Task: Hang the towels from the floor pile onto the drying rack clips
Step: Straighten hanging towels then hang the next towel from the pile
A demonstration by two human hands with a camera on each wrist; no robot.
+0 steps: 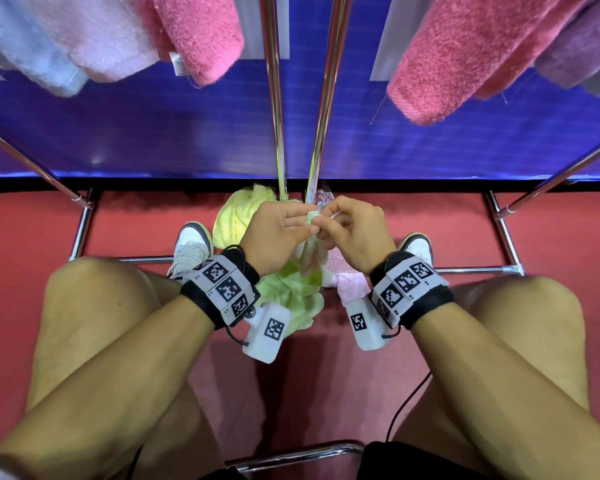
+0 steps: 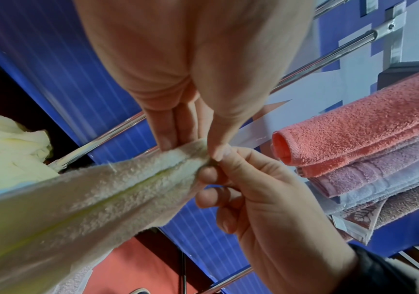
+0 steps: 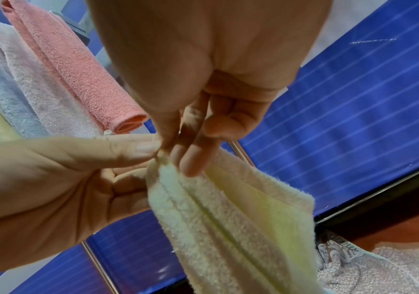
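Both hands meet on one corner of the pale green towel (image 1: pixel 310 220). My left hand (image 1: pixel 274 233) pinches the folded edge narrowly between thumb and first two fingers (image 2: pixel 170 127); the other fingers lie alongside, relaxed. My right hand (image 1: pixel 352 233) pinches the same corner from the opposite side, thumb against index finger, with the remaining fingers (image 3: pixel 195 151) curled loosely and touching the cloth. The two sets of fingertips are touching each other at the corner. Both wrists are raised in front of my knees, palms turned inward, forearms converging. The towel hangs down from the pinch toward the red floor (image 1: pixel 430 216), its lower part bunched between my shoes. The floor pile (image 1: pixel 236 213) lies just beyond the hands: a yellow towel and a pink one (image 1: pixel 352 285) beside it. On the drying rack (image 1: pixel 274 98) above, pink, lilac and light blue towels already hang.
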